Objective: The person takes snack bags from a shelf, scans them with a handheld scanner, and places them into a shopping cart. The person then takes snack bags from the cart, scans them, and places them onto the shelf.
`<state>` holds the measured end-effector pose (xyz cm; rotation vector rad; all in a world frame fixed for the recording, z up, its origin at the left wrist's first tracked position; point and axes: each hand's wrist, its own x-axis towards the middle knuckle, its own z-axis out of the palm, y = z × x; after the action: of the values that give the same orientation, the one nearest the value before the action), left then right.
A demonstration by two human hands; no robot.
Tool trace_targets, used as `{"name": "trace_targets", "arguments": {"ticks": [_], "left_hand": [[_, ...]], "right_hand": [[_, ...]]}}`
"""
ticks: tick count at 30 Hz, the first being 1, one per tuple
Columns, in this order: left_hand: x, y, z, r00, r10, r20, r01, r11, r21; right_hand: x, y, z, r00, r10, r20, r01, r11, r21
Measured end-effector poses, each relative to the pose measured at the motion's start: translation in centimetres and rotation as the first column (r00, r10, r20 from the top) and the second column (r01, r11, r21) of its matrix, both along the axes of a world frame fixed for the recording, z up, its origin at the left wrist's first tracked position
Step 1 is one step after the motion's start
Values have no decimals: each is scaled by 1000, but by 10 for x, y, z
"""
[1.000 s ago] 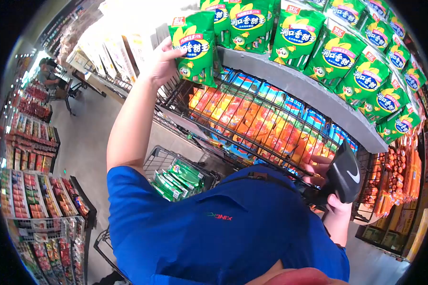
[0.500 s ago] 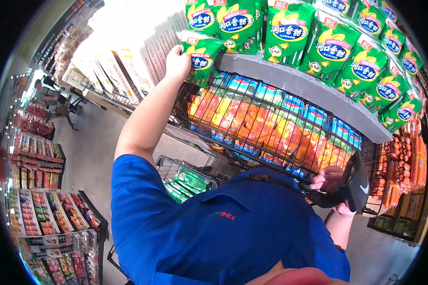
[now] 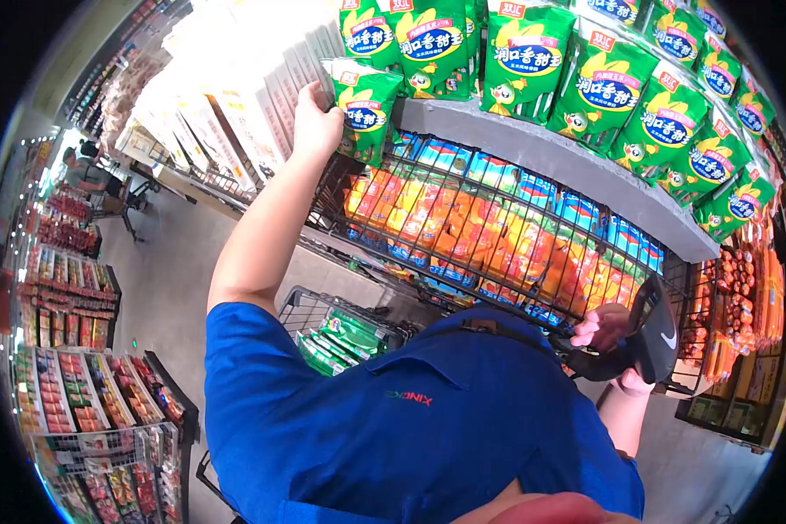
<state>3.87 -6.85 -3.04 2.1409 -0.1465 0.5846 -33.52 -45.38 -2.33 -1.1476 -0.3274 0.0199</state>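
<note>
My left hand [image 3: 317,124] is at the left edge of a green snack bag [image 3: 364,112] at the front of the upper display. Its thumb and forefinger are apart, the thumb close to or touching the bag; the other fingers are partly hidden. The bag stands upright, with yellow corn and Chinese lettering printed on it. Low on the right, my right hand [image 3: 604,327] has its fingers around a black item with a white swoosh [image 3: 653,348], possibly a cap. The item hides part of that palm.
Green bags [image 3: 529,57] fill the shelf above a grey ledge [image 3: 533,144]. Below it, a wire rack [image 3: 463,205] holds orange and blue packets. A cart [image 3: 310,306] with green packs stands beside my body. White packages [image 3: 253,83] lie left; another person [image 3: 87,170] is farther back.
My left hand has loosened from the green bag's edge and moved slightly left and down, thumb and forefinger spreading. The bag has shifted slightly left. My right hand stays on the black item.
</note>
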Motion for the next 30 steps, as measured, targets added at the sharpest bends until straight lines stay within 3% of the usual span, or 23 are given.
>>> {"name": "trace_targets", "arguments": {"ticks": [2, 3, 5, 6, 7, 9, 11, 13, 17, 19, 22, 25, 30], "left_hand": [[-23, -11, 22, 965, 84, 247, -132, 974, 183], [-29, -15, 32, 965, 85, 249, -133, 974, 182], [-37, -23, 54, 889, -252, 383, 173, 958, 228], [-41, -27, 70, 890, -321, 323, 191, 907, 375], [-38, -28, 79, 890, -323, 321, 193, 907, 375], [-24, -28, 92, 853, -475, 216, 201, 682, 703], [-16, -28, 99, 867, -476, 151, 232, 652, 722], [-10, -26, 104, 869, -489, 82, 201, 500, 842], [-14, -29, 107, 818, -568, 91, 203, 432, 879], [-18, -33, 107, 831, -555, -23, 282, 386, 878], [-17, -33, 103, 818, -575, -35, 304, 378, 874], [-15, -25, 96, 830, -556, 46, 267, 469, 842], [-20, -1, 100, 850, -527, -23, 317, 475, 821]], "right_hand": [[1, -3, -2, 1000, 21, 1, -21, 1000, -18], [2, -3, -2, 1000, 22, 4, -22, 1000, -19], [1, -5, -3, 999, 31, -27, -31, 999, -14], [1, -4, -4, 999, 29, -27, -29, 999, -13], [0, -3, -4, 1000, 21, -21, -21, 1000, -10], [-1, -5, -5, 1000, 18, -20, -18, 1000, -9], [-2, -9, -7, 999, 38, -28, -39, 998, -39], [-2, -8, -6, 999, 37, -12, -38, 999, -39], [-1, -12, -5, 998, 59, 8, -58, 994, -91], [-2, -8, -3, 999, 41, -9, -41, 997, -65], [-3, -7, -3, 999, 30, -23, -31, 998, -48], [-1, -7, -2, 999, 36, -1, -36, 997, -66], [0, -8, -2, 999, 37, 39, -33, 994, -108]]}}
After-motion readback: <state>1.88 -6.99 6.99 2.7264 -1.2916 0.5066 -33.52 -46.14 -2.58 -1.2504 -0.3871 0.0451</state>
